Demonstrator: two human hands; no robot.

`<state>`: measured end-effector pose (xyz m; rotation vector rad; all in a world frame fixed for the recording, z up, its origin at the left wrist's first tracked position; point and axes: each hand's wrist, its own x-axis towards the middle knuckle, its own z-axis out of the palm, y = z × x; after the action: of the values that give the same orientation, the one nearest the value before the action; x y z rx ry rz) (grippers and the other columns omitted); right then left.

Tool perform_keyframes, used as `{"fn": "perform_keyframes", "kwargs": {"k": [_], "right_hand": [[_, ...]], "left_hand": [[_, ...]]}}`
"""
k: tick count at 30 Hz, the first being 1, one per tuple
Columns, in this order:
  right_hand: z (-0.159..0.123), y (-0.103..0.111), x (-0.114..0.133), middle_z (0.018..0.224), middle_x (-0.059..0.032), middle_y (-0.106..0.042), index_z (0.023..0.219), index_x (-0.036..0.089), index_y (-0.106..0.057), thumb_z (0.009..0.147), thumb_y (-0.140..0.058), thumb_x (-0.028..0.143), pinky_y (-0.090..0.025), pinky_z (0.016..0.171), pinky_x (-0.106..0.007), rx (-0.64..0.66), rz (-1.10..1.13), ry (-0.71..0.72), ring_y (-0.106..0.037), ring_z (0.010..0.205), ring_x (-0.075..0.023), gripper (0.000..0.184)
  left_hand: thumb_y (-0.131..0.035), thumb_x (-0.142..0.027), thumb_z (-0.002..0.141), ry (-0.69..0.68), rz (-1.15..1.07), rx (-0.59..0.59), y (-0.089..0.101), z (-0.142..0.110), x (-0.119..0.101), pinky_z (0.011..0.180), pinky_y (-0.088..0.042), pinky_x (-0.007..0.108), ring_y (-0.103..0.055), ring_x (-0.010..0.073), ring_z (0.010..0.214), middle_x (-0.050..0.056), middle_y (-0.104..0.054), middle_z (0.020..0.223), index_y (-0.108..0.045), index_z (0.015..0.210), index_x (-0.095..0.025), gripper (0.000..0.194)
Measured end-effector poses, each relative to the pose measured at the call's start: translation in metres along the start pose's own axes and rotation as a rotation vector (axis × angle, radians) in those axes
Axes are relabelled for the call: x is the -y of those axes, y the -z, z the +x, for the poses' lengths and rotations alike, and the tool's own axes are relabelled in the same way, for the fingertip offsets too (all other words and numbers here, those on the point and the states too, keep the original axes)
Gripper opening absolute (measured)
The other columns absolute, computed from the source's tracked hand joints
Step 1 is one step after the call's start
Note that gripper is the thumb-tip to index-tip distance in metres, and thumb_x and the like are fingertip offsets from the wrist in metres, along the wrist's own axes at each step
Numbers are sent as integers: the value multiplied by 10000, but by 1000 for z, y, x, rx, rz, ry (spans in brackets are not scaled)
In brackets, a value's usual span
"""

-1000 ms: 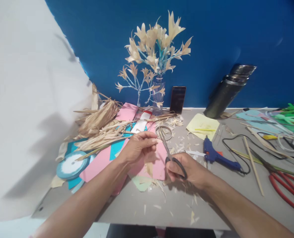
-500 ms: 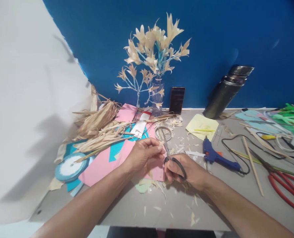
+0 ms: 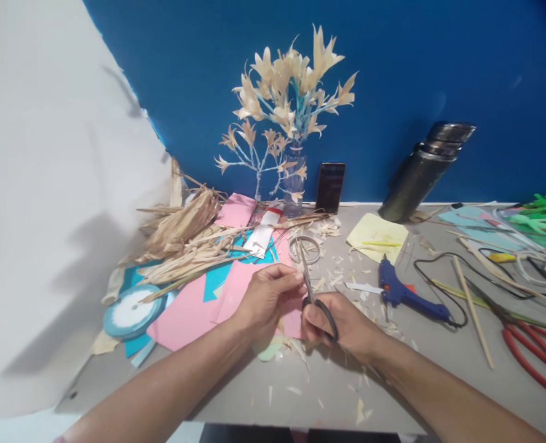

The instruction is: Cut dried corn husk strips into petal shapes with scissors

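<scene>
My right hand (image 3: pixel 323 317) grips a pair of scissors (image 3: pixel 321 314) by the dark handles, with the blades pointing up and away from me. Close beside the blades, my left hand (image 3: pixel 270 292) pinches a small pale piece of husk (image 3: pixel 300 269) between thumb and fingertips. Most of that piece is hidden by the fingers. Beneath the hands lie pink paper sheets (image 3: pixel 185 314) and scattered husk scraps. Just past the scissor tips rests a roll of tape (image 3: pixel 318 251).
Dried husks (image 3: pixel 185 227) and a blue ribbon spool (image 3: pixel 132 311) lie left. Husk flowers (image 3: pixel 296 74) and a phone (image 3: pixel 331 187) stand behind. To the right are a blue glue gun (image 3: pixel 409 295), a leaning black flask (image 3: pixel 420 175), a wooden stick (image 3: pixel 473 314) and red-handled shears (image 3: pixel 531 344).
The scissors in my right hand have shifted slightly left, nearer my left fingertips, and their handles look closer together. The whole view has moved a little.
</scene>
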<state>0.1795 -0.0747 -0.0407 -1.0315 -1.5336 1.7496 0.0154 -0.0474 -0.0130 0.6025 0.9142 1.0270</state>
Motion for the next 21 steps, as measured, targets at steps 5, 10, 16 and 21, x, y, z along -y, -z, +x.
{"fn": "perform_keyframes", "kwargs": {"k": [5,10,16,21], "right_hand": [[-1,-1,-1,529,-23,-556,624,121,-617,775,-552,772,-261,411,-215,-17,15,10,-395,415,-72,672],[-2,-1,0,509,-12,-541,610,127,-605,738,-601,768,-240,394,-214,-24,59,-3,-369,394,-63,653],[-1,-1,2,520,-23,-548,593,135,-583,745,-562,793,-237,410,-224,-18,44,12,-377,405,-66,676],[0,-2,2,544,-35,-565,612,137,-572,782,-499,801,-271,436,-226,-18,-8,43,-411,433,-79,690]], "left_hand": [[-878,-225,557,8,-9,1,0,0,0,563,-496,238,-617,127,552,19,-650,588,-634,685,-139,288],[-876,-215,555,9,-22,15,-1,-1,0,559,-494,233,-610,122,542,23,-653,583,-629,671,-136,284],[-852,-199,586,7,-32,15,0,-2,1,569,-491,224,-615,119,553,19,-656,591,-624,687,-142,255],[-823,-193,619,-2,-27,21,1,0,2,565,-479,213,-613,118,555,27,-658,588,-623,698,-140,222]]}}
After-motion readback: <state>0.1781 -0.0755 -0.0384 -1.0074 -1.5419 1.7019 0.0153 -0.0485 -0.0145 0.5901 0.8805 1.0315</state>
